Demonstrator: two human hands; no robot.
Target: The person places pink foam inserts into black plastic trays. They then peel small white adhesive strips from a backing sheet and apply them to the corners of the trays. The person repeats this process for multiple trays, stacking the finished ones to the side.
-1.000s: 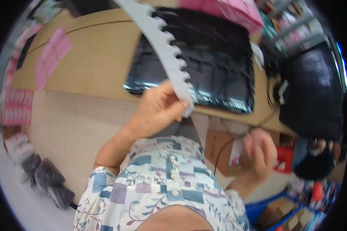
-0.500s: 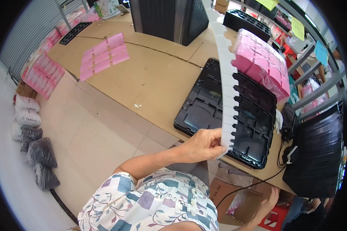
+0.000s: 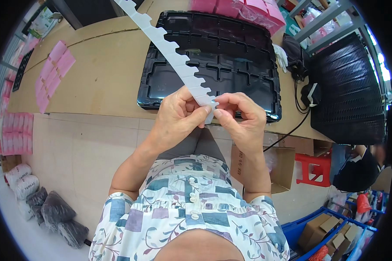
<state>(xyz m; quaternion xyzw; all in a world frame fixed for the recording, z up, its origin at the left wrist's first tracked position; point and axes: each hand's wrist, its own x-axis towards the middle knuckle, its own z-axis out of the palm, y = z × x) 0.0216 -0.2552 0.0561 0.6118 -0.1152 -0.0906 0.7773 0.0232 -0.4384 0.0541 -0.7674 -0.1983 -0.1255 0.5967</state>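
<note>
A long white strip with a notched, toothed right edge (image 3: pixel 172 56) slants up to the left from my hands. My left hand (image 3: pixel 178 115) is closed on its lower end, thumb on top. My right hand (image 3: pixel 241 117) pinches at the strip's toothed edge near that same end, its thumb and forefinger close together. Whether a small piece sits between those fingertips is too small to make out. Behind the strip lies a black plastic tray with moulded compartments (image 3: pixel 241 93), on the table just beyond my hands.
Pink packs in clear film (image 3: pixel 252 11) stand behind the tray. Pink sheets (image 3: pixel 55 71) lie on the brown tabletop (image 3: pixel 104 82) at left. To the right are a white glove (image 3: pixel 281 58), a black cable (image 3: pixel 287 134) and a black ribbed crate (image 3: pixel 346 91). Below sit an open carton (image 3: pixel 285 174) and a red stool (image 3: pixel 312 169).
My right hand has come up from low at the right to the strip's lower end. The strip now leans left, still in my left hand. The view has shifted toward the right.
</note>
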